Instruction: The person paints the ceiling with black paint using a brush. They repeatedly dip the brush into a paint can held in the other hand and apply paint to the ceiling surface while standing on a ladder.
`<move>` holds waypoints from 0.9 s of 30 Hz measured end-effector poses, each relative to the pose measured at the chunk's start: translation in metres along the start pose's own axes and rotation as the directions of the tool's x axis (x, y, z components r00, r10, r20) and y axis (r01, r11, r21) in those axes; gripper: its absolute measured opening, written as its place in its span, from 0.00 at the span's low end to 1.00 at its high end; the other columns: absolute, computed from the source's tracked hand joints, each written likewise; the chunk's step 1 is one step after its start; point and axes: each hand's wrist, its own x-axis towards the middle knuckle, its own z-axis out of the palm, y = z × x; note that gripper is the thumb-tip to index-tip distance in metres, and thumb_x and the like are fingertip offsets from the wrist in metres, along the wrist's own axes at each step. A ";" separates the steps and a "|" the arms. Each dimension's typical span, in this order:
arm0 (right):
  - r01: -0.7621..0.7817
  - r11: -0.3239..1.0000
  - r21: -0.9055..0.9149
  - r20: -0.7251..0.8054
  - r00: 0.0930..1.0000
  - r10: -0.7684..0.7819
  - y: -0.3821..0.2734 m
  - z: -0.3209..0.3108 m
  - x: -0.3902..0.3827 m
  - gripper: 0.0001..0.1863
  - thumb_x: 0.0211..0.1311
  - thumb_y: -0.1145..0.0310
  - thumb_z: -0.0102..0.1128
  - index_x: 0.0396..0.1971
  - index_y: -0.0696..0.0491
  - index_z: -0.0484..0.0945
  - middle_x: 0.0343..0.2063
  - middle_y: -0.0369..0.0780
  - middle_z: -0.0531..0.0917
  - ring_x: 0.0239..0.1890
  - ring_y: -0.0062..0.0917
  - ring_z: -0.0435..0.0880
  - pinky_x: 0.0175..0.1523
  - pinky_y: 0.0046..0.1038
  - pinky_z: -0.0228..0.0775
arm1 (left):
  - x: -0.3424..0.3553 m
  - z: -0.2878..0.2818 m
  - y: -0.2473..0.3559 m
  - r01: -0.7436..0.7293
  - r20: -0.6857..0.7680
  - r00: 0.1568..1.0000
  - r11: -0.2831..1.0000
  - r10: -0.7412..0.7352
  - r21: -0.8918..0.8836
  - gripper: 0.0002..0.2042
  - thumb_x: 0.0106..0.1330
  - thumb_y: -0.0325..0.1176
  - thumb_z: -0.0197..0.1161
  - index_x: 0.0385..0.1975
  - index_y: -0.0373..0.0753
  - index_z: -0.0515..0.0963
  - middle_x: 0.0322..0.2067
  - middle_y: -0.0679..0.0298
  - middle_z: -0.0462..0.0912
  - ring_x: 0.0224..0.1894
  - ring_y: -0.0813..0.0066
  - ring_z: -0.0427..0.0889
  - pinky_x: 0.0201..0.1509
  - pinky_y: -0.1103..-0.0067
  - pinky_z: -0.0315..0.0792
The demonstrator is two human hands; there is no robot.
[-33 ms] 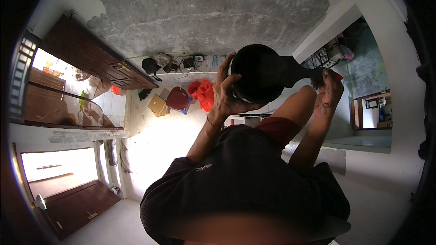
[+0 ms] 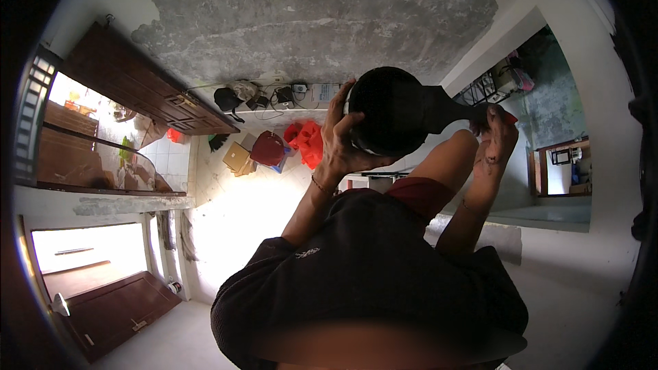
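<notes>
Right hand (image 2: pixel 495 140) shifted slightly at the pan handle (image 2: pixel 445 111).

Black handle (image 2: pixel 452 111) partly hidden by right hand (image 2: pixel 499 140)

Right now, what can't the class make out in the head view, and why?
Surface of the black pan-like object: head view, too dark for detail.
Part of its handle: head view, covered by the right hand.
Part of the left hand: head view, hidden behind the object.
Sunlit floor: head view, washed out by glare.
</notes>
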 end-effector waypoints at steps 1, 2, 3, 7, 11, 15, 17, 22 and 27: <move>-0.022 1.000 -0.005 0.052 0.998 0.022 -0.002 -0.001 0.000 0.13 0.67 0.60 0.64 0.33 0.56 0.80 0.23 0.35 0.78 0.24 0.19 0.74 0.31 0.24 0.63 | 0.000 0.000 -0.001 -0.007 0.015 1.000 1.000 0.007 0.010 0.54 0.36 0.55 0.86 0.64 0.57 0.55 0.67 0.40 0.61 0.67 0.40 0.67 0.67 0.49 0.69; -0.044 0.999 -0.003 0.078 0.996 0.044 -0.004 -0.001 -0.002 0.13 0.68 0.60 0.62 0.34 0.56 0.79 0.23 0.36 0.78 0.24 0.19 0.75 0.31 0.24 0.63 | 0.000 -0.001 -0.002 -0.007 0.023 1.000 1.000 0.007 0.012 0.54 0.36 0.55 0.86 0.64 0.58 0.55 0.67 0.40 0.61 0.67 0.40 0.68 0.66 0.49 0.69; -0.063 0.998 0.013 0.130 0.990 0.060 -0.005 -0.001 -0.004 0.14 0.68 0.59 0.61 0.36 0.56 0.78 0.24 0.36 0.79 0.24 0.20 0.76 0.31 0.25 0.64 | 0.000 -0.001 -0.002 -0.008 0.034 0.999 1.000 0.007 0.016 0.54 0.36 0.55 0.86 0.64 0.58 0.55 0.68 0.40 0.61 0.67 0.40 0.68 0.66 0.48 0.69; -0.064 0.995 -0.079 0.202 0.976 0.079 -0.010 0.002 -0.005 0.13 0.64 0.60 0.65 0.34 0.55 0.78 0.30 0.35 0.80 0.31 0.20 0.80 0.29 0.22 0.66 | 0.002 0.002 -0.002 -0.033 0.012 0.999 0.998 0.032 0.053 0.55 0.36 0.54 0.87 0.64 0.58 0.55 0.67 0.40 0.61 0.66 0.39 0.69 0.65 0.48 0.71; -0.143 0.986 0.088 0.275 0.955 0.114 -0.015 0.004 -0.005 0.12 0.67 0.61 0.64 0.38 0.53 0.75 0.25 0.34 0.80 0.22 0.25 0.82 0.27 0.24 0.68 | 0.008 -0.001 0.000 0.006 -0.011 1.000 0.999 -0.005 0.038 0.51 0.34 0.50 0.87 0.60 0.53 0.59 0.67 0.35 0.62 0.64 0.32 0.70 0.60 0.52 0.75; -0.122 0.988 0.097 0.200 0.975 0.100 -0.022 0.012 -0.004 0.12 0.65 0.61 0.66 0.36 0.53 0.76 0.25 0.32 0.77 0.22 0.26 0.83 0.26 0.25 0.69 | 0.015 -0.008 0.000 -0.007 -0.015 1.000 0.997 0.008 0.077 0.52 0.34 0.50 0.87 0.60 0.51 0.58 0.66 0.33 0.62 0.64 0.32 0.71 0.61 0.52 0.75; -0.059 0.996 0.063 0.217 0.975 0.044 -0.026 0.016 -0.004 0.11 0.65 0.62 0.66 0.34 0.54 0.77 0.24 0.33 0.75 0.21 0.27 0.82 0.26 0.25 0.70 | 0.017 -0.012 0.001 -0.015 -0.003 1.000 0.996 0.015 0.085 0.52 0.35 0.50 0.87 0.60 0.51 0.58 0.65 0.33 0.63 0.63 0.32 0.71 0.61 0.52 0.75; 0.002 1.000 0.000 0.329 0.944 -0.002 -0.023 0.020 -0.005 0.11 0.60 0.67 0.68 0.35 0.57 0.78 0.23 0.36 0.79 0.20 0.25 0.82 0.24 0.26 0.72 | 0.013 -0.014 -0.002 0.019 0.012 1.000 0.993 -0.021 0.116 0.57 0.33 0.54 0.88 0.64 0.56 0.55 0.66 0.39 0.62 0.65 0.37 0.69 0.63 0.49 0.74; 0.025 0.996 -0.080 0.292 0.957 0.000 -0.016 0.018 0.000 0.09 0.56 0.67 0.72 0.28 0.55 0.81 0.21 0.37 0.81 0.20 0.23 0.82 0.25 0.28 0.72 | -0.005 -0.015 -0.017 0.031 -0.047 0.999 0.996 -0.027 0.082 0.48 0.37 0.49 0.87 0.59 0.46 0.65 0.64 0.33 0.66 0.62 0.31 0.72 0.60 0.50 0.74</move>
